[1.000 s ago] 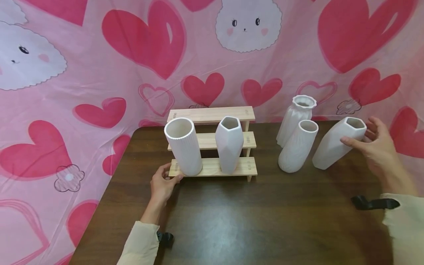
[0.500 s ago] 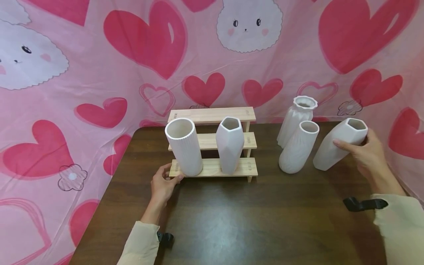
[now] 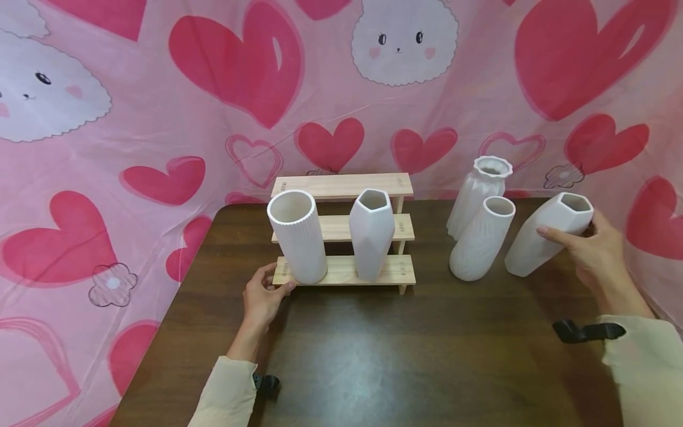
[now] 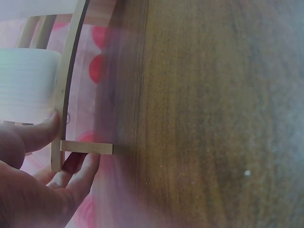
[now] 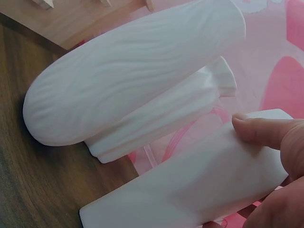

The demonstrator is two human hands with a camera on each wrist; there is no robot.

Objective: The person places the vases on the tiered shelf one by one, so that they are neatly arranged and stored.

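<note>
White vases (image 3: 546, 234); pale rack (image 3: 341, 185); brown table (image 3: 427, 350); pink heart-print backdrop (image 3: 331, 65).

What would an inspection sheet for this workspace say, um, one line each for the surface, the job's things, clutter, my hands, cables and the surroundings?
Surface: dark wood-grain table, with a light reflection toward the front.
Job's things: three-tier wooden stand, with a ribbed vase and an angular vase on its lowest step; to the right, a scalloped-rim vase, a leaf-textured vase and a second angular vase. All vases white.
Clutter: nothing seen.
Hands: left hand grips the stand's left end; right hand holds the second angular vase near its mouth.
Cables: nothing seen.
Surroundings: pink heart-print cloth behind.
</note>
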